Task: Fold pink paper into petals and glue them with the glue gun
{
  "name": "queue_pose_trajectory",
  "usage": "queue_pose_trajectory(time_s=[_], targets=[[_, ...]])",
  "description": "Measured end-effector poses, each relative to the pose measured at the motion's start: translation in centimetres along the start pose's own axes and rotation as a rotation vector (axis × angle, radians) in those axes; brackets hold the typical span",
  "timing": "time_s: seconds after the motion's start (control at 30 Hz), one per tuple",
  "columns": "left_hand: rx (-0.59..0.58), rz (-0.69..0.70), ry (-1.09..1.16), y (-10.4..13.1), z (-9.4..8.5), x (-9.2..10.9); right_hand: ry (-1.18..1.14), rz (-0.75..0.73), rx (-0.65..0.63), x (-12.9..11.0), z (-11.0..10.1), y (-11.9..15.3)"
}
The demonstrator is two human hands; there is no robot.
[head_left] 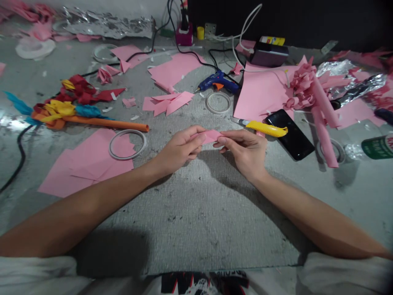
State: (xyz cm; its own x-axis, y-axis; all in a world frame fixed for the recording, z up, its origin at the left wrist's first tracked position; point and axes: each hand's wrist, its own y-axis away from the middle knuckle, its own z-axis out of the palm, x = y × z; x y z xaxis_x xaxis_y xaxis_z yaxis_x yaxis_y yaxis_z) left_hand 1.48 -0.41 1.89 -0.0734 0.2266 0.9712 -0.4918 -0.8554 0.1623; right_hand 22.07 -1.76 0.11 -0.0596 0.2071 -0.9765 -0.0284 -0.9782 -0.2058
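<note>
A small piece of pink paper point(211, 135) is stretched between both hands, above the middle of the grey table point(196, 213). My left hand point(181, 148) pinches its left end between thumb and fingers. At the other end, my right hand point(245, 150) grips the paper with thumb and forefinger, the other fingers curled beneath. Just beyond the right hand lies a yellow utility knife point(267, 128), its tip pointing left, partly across a black phone point(290, 135). Behind the hands are several cut pink paper strips point(168, 103) and a tape roll point(218, 102).
A blue glue gun point(219, 82) with a cord rests at the back. On the left are orange, red and yellow paper flowers point(61, 108), pink sheets point(92, 168) and another tape roll point(127, 144). Rolled pink paper flowers point(321, 102), foil and a green-labelled bottle point(377, 147) occupy the right.
</note>
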Motion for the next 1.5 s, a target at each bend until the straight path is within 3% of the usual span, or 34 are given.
queue_pose_trajectory(time_s=[0.27, 0.6, 0.87, 1.07, 1.3, 1.5], targets=[[-0.019, 0.094, -0.127, -0.1, -0.8, -0.8, 0.050, 0.042, -0.051, 0.2, -0.3, -0.2], [-0.014, 0.095, -0.210, 0.0, -0.9, -1.1, 0.022, 0.027, -0.030, 0.1, -0.4, -0.2], [-0.015, 0.172, -0.530, 0.6, -0.5, 0.3, -0.059, 0.159, -0.240, 0.2, -0.5, -0.4], [0.117, 0.259, -0.527, 0.4, -0.6, -0.1, -0.098, 0.127, -0.164, 1.1, -0.9, -0.7], [0.131, 0.250, -0.408, 0.8, -0.2, -0.7, -0.082, 0.106, -0.135, 1.5, -1.1, -0.8], [0.331, 0.534, -0.432, 1.0, -0.3, -1.9, -0.114, 0.117, -0.125, 1.7, -1.2, -0.9]])
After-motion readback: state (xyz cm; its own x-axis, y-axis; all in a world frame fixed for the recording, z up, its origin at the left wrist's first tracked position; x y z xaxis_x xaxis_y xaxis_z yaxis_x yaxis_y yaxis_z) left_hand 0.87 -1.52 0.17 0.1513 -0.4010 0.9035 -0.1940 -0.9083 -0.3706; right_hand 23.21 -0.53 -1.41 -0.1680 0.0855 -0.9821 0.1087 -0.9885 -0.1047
